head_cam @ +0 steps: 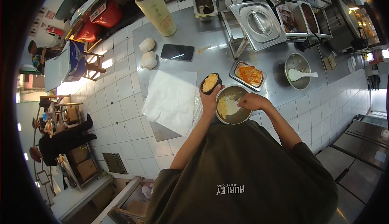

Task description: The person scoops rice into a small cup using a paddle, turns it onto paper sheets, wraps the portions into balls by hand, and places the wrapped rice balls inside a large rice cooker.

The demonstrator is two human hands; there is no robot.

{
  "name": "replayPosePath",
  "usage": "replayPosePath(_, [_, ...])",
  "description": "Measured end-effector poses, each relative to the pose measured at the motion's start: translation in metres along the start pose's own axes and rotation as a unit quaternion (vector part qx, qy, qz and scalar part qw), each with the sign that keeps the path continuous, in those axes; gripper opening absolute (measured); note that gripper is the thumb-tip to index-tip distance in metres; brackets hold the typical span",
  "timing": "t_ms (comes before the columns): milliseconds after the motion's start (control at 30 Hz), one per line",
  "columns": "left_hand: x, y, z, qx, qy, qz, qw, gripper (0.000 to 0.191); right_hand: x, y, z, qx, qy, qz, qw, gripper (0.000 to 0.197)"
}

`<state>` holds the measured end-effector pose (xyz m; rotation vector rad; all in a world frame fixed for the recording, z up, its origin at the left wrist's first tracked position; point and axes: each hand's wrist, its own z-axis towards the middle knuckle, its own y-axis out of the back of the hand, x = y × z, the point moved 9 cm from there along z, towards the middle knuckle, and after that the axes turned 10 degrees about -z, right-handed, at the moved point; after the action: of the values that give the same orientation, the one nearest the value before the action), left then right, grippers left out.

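My left hand (pixel 209 97) holds a small black mould (pixel 210 83) filled with yellowish rice. Just right of it, my right hand (pixel 253 101) grips a white rice paddle (pixel 232 107) whose blade lies inside a steel bowl (pixel 238 120). Yellowish rice clings to that bowl's left inner side. Beyond the bowl, a small metal tray (pixel 263 85) carries orange-red food on a pale layer. White sheets (pixel 171 99) lie left of my left hand. Two white wrapped balls (pixel 147 45) rest near a black phone (pixel 177 52). A second steel bowl (pixel 287 61) with another white paddle (pixel 304 75) stands to the right.
A tall yellowish roll (pixel 158 14) stands at the counter's back left. Farther right are a deep metal container (pixel 205 8), a lidded steel pan (pixel 258 24) and a metal rack (pixel 238 46). People are in the background left, near a blue cooler (pixel 74 60) and shelving with boxes (pixel 86 167).
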<state>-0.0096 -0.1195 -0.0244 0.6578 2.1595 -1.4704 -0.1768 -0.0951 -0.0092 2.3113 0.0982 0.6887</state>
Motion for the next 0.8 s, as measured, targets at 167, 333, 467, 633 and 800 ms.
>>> replayPosePath(167, [-0.008, -0.015, 0.0, 0.004, 0.024, -0.041, 0.999, 0.061, 0.013, -0.003, -0.018, -0.012, 0.007, 0.238, 0.971, 0.038])
replayPosePath(333, [-0.024, -0.05, 0.002, 0.06, 0.009, 0.047, 0.997, 0.062, 0.029, 0.014, -0.031, -0.084, 0.005, 0.26, 0.962, 0.034])
replayPosePath(467, [-0.024, -0.055, 0.01, 0.086, 0.003, 0.115, 0.99, 0.064, 0.02, -0.001, -0.031, -0.068, 0.004, 0.328, 0.942, 0.03])
replayPosePath(633, [-0.023, -0.036, 0.032, 0.103, -0.029, 0.144, 0.984, 0.069, 0.017, -0.002, -0.038, -0.066, -0.019, 0.366, 0.928, 0.029])
replayPosePath(800, [-0.062, -0.029, 0.022, 0.106, -0.164, 0.281, 0.94, 0.079, 0.004, 0.013, -0.057, -0.099, -0.023, 0.351, 0.931, 0.032])
